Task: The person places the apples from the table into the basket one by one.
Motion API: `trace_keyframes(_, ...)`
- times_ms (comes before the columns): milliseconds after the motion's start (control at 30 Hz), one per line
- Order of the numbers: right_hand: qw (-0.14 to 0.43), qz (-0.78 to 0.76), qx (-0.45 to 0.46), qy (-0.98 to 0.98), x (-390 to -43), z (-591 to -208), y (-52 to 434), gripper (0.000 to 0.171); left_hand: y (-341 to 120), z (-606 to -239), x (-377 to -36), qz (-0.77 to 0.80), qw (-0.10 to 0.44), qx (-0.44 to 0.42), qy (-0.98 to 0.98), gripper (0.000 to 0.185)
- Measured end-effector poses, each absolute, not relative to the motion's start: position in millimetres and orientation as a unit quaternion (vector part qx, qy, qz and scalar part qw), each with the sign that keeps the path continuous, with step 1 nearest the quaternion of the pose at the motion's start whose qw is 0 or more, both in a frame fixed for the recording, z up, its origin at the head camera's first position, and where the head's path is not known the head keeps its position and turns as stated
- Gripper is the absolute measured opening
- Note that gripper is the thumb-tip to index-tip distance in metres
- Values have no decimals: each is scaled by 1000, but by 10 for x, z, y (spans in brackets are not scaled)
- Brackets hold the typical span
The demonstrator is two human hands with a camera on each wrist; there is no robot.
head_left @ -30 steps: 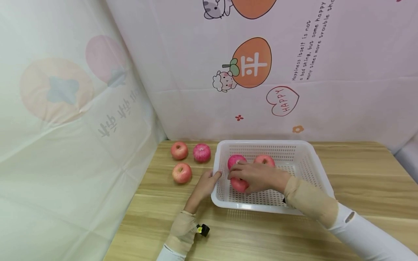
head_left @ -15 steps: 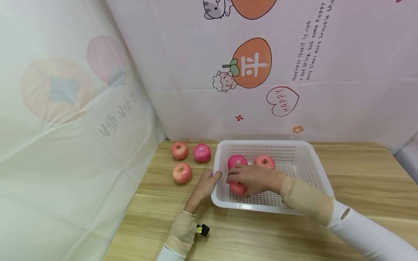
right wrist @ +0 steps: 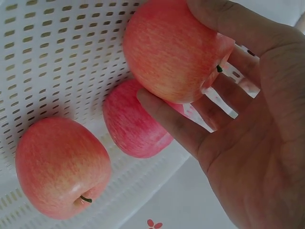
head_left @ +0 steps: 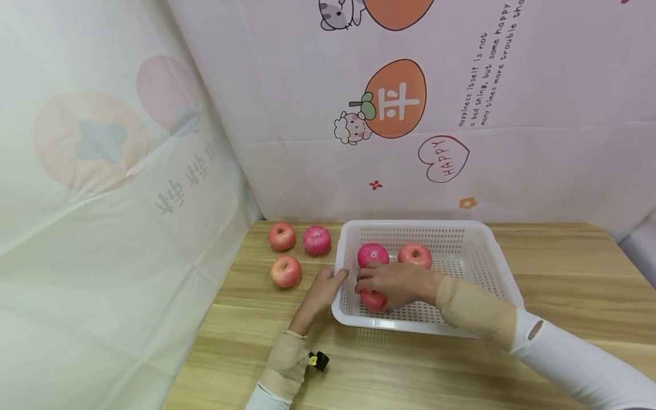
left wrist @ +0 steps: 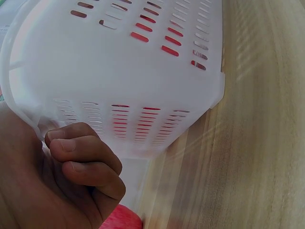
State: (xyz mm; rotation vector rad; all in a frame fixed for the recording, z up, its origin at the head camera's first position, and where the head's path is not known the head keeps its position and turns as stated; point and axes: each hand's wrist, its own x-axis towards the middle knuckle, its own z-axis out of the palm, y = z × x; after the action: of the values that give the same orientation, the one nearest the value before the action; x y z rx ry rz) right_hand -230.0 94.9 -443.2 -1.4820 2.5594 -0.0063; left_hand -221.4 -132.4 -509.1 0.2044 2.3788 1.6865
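My left hand (head_left: 323, 289) grips the left rim of a white plastic basket (head_left: 410, 327), thumb on top and fingers curled beneath the edge, as the left wrist view shows. Inside the basket, my right hand (head_left: 397, 281) holds a red apple (right wrist: 174, 50) between thumb and fingers near the front left corner. Just behind that hand lies a deep pink apple (head_left: 372, 254), which the index finger overlaps in the right wrist view. Another red apple (right wrist: 62, 167) sits to its right, apart from the hand.
Left of the basket, two red apples (head_left: 286, 271) and a deep pink striped apple (head_left: 317, 240) stand on the wooden table (head_left: 246, 319). A printed cloth (head_left: 307, 171) hangs behind the table, and another cloth (head_left: 128, 273) hangs along its left side.
My right hand has shifted slightly left and toward the front of the basket with the apple, uncovering more of the deep pink apple behind. The left hand has kept its place.
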Motion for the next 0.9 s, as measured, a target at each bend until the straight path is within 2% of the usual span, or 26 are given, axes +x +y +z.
trace_keyframes(400,78,14,-515,854,-2310,-4532,928,63,-1312,-5090,-2220,566,106,62,815,46)
trace_keyframes(900,87,24,-502,860,-2287,-4529,919,66,-1314,-5097,-2214,560,102,65,820,46)
